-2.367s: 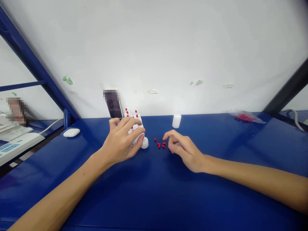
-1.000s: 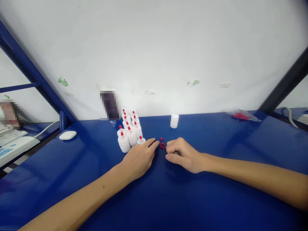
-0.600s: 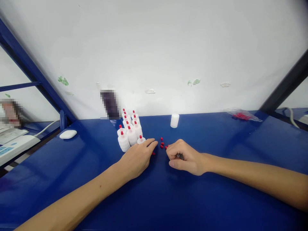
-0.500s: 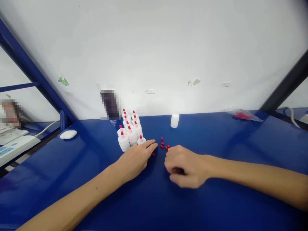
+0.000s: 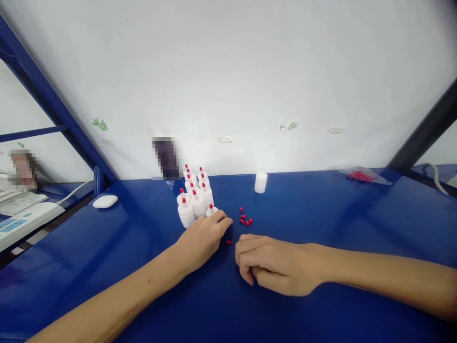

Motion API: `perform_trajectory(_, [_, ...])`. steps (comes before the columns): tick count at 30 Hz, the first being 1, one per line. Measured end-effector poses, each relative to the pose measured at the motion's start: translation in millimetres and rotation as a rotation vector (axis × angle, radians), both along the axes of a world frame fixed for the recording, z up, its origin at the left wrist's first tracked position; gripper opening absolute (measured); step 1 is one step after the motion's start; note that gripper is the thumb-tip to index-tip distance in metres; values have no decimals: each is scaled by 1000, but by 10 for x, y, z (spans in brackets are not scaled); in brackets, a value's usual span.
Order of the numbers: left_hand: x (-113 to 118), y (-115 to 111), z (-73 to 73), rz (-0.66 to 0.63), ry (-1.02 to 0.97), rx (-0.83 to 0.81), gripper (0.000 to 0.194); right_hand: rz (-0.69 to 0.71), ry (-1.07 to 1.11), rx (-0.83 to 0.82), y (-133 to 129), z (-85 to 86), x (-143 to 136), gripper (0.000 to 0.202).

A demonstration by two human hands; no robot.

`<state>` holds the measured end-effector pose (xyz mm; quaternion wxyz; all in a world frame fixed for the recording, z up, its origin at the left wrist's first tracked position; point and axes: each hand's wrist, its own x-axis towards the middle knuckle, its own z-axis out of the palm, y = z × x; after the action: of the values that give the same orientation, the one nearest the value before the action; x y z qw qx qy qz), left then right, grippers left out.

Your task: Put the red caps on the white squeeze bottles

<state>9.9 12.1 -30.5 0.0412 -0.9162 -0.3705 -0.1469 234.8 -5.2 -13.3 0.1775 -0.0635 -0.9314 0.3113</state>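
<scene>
My left hand rests just in front of a white bottle with a red-tipped nozzle, hiding its lower body. Its fingers are loosely bent and apart from the thumb, with nothing visible between them. To the right, my right hand is low over the table with fingers curled in; whatever they hold, if anything, is hidden. A single small red cap lies between the two hands. Several more red caps are scattered beyond my right hand. Behind my left hand stands a group of white bottles with red tips.
A white cylindrical bottle without a red tip stands near the back edge of the blue table. A clear bag of red caps lies at the back right. At left are a white oval object and a power strip.
One red cap near my left fingertips is now closer to me. My right hand has come left and down, its fingers turned toward the table. My left fingers are more bent.
</scene>
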Motion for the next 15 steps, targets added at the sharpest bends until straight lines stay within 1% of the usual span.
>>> perform_trajectory(1, [5,-6,-4,-22,-55,50,33,-17,-19,-23,-4,20,5,22])
perform_trajectory(3, [23,-20,-4,-95,-230,172,29,-59,-90,-79,-17,69,25,25])
perform_trajectory(5, [43,-43,9,-193,-422,287,28,-93,-154,-129,-28,112,53,25])
perform_trajectory(7, [59,-80,33,-295,-532,358,30,-97,-156,-164,-25,125,70,21])
perform_trajectory(9, [76,-134,71,-407,-558,377,32,-65,-104,-190,-6,105,65,18])
perform_trajectory(11, [111,-205,127,-524,-557,369,25,-8,-57,-211,18,64,41,18])
perform_trajectory(13, [174,-285,196,-653,-492,369,18,28,-14,-194,28,24,11,19])
perform_trajectory(15, [252,-358,256,-764,-403,393,15,16,13,-136,18,-6,-9,17])
